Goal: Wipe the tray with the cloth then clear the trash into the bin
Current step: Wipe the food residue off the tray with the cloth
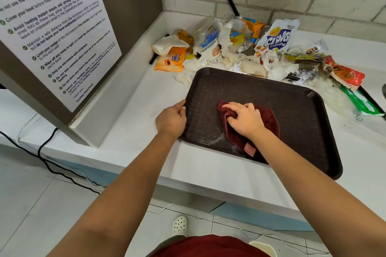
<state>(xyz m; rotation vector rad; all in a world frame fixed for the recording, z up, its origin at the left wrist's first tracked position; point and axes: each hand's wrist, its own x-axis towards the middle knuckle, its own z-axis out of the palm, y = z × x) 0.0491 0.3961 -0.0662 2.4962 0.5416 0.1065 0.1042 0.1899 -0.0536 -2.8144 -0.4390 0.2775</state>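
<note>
Head view, right hand (243, 119) gripping cloth (267, 120), left hand (172, 120) seemingly holding tray (292, 110)

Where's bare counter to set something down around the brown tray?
Bare white counter lies left of the dark brown plastic tray, between its left rim and the raised ledge under the notice board, and in a strip along the front edge. Behind the tray it is crowded: the trash pile of wrappers and tissues reaches its back rim and right corner.

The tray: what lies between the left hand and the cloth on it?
Only bare tray between left hand and cloth, head view.
</note>
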